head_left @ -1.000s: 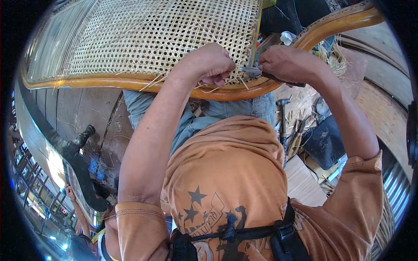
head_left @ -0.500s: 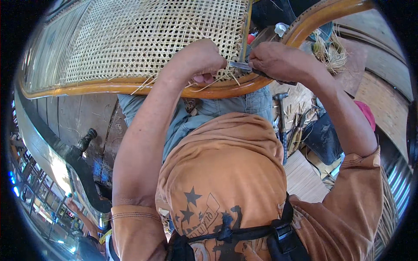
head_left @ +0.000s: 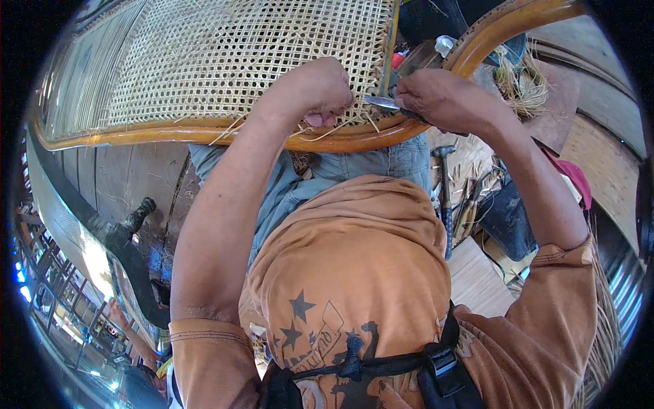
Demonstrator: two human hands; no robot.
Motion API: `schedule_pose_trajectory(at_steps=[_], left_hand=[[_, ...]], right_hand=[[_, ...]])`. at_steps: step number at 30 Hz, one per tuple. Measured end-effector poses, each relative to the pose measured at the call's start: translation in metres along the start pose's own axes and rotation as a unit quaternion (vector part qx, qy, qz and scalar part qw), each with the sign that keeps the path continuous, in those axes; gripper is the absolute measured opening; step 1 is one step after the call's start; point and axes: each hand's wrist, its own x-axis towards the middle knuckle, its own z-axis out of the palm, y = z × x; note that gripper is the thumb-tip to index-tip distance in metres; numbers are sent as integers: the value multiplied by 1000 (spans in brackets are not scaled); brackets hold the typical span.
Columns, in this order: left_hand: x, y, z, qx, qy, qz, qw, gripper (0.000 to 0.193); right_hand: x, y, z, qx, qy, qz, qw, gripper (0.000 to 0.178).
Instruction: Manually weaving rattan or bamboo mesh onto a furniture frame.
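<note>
My right hand (head_left: 439, 99) is closed around a knife (head_left: 381, 102), whose short shiny blade points left; its handle is mostly hidden in my fingers. The blade lies over the corner of a woven cane panel (head_left: 252, 61). Just left of the blade tip, my left hand (head_left: 320, 92) is curled in a fist above the panel's near edge. Whatever its fingers grip is hidden from this side. Loose cane ends (head_left: 228, 131) stick out over the curved, varnished wooden frame (head_left: 368, 141) that borders the panel, which rests across my lap.
On the floor to my right lie a hammer (head_left: 444, 198), several hand tools (head_left: 469, 211) and scattered cane scraps. A bundle of cane strands (head_left: 521, 88) sits beyond my right forearm. Left, a dark curved frame (head_left: 129, 252) stands near; another person's arm (head_left: 133, 334) shows far off.
The knife blade has drawn slightly right, leaving a small gap between its tip and my left fist. My left hand stays nearly in place.
</note>
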Motion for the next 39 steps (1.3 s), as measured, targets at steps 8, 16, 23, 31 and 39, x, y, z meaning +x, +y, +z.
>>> schedule_pose_trajectory(at_steps=[8, 16, 23, 31, 39], left_hand=[[2, -8, 9, 94, 74, 68, 991, 18], [3, -14, 10, 115, 116, 132, 978, 17], [3, -13, 0, 15, 14, 55, 998, 14], [-1, -12, 0, -18, 11, 69, 997, 14], [-1, -15, 0, -21, 11, 75, 997, 11]], right_hand=[[-10, -1, 11, 7, 85, -40, 996, 28], [-9, -8, 13, -42, 62, 26, 997, 26], [7, -10, -4, -119, -19, -21, 992, 25], [12, -5, -4, -65, -21, -19, 997, 27], [10, 8, 4, -121, 12, -94, 988, 31]])
